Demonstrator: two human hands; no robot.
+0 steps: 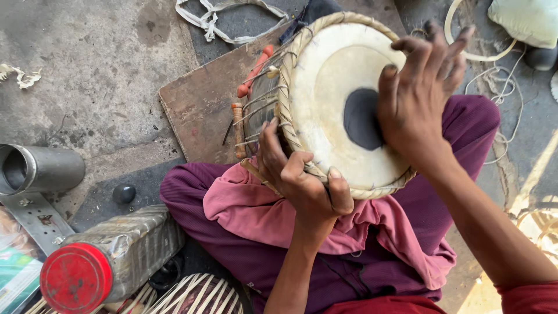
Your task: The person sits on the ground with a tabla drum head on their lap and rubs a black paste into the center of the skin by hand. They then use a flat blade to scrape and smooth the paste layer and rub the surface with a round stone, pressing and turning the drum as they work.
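Pale hide covers the drum lying tilted in my lap, its skin marked by a dark round patch, on a pink cloth over purple trousers. My left hand grips the braided rim at its lower edge, fingers curled behind the lacing and thumb pressed on the rim. My right hand arches over the skin beside the dark patch, fingers spread and bent, tips raised. On the floor at the lower left lies a plastic jar, crinkled and clear, with a round red lid. A grey metal pipe lies above it near the left edge.
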